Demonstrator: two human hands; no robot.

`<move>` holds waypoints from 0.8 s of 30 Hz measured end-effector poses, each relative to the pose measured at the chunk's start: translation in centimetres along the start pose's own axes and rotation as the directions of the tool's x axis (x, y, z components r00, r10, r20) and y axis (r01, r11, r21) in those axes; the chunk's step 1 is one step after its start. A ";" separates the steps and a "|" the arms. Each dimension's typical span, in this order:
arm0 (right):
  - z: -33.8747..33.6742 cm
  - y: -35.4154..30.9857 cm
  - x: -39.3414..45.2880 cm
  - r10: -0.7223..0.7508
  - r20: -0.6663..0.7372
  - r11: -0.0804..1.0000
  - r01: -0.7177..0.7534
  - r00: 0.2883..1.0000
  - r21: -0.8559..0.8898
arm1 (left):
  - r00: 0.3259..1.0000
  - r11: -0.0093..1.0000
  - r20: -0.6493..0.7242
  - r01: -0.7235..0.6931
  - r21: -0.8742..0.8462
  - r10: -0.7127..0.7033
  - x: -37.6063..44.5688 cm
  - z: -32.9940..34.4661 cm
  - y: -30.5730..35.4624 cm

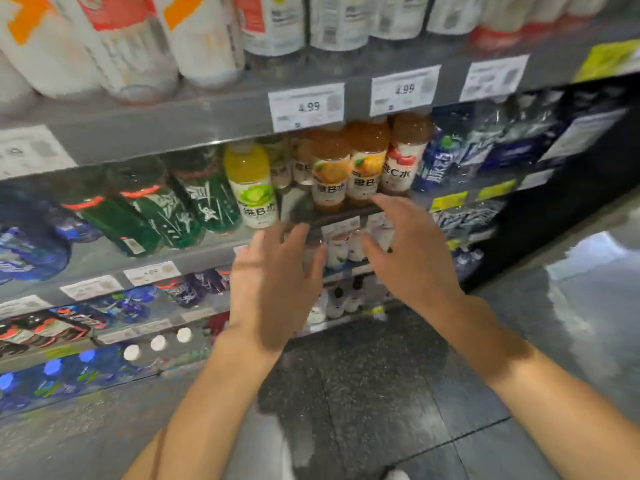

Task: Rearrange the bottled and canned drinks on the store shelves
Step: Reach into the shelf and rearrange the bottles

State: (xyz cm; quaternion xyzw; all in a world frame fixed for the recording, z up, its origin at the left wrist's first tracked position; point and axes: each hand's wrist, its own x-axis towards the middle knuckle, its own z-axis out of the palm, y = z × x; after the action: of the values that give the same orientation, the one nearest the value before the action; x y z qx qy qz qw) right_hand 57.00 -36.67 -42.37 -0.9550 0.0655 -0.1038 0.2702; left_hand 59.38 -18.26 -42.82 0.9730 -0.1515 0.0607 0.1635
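Both your hands are raised in front of the middle shelf [194, 261] with fingers spread wide and nothing held: your left hand [273, 282] hangs just below the gap beside the yellow-green bottle [251, 185], your right hand [408, 251] just under the orange bottles [346, 168], its fingertips near their bases but, as far as the blur allows, not touching. That open, flanking pose looks like you are set to take a bottle from each side, probably to fill the gap. The bottles stand upright at the shelf's front edge, labels outward, so shoppers can read them.
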 end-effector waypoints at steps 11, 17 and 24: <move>-7.7 11.3 2.1 0.013 0.001 1.000 -0.013 1.000 0.026 | 0.996 0.996 -0.082 -0.049 -0.081 0.043 3.2 4.4 12.8; -9.7 13.5 4.5 0.071 0.000 0.981 -0.070 0.997 0.179 | 0.991 0.984 -0.126 -0.055 -0.170 0.034 4.9 5.5 16.8; -9.1 14.9 8.8 0.109 -0.035 0.941 -0.092 0.993 0.326 | 0.998 0.982 -0.059 -0.047 -0.184 0.036 8.0 7.2 18.2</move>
State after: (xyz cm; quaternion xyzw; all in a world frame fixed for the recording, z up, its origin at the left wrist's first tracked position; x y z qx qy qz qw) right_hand 62.41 -55.48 -41.25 -0.8899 0.1033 -0.1243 0.4266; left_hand 61.71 -39.27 -42.82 0.9481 -0.1721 0.0767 0.2559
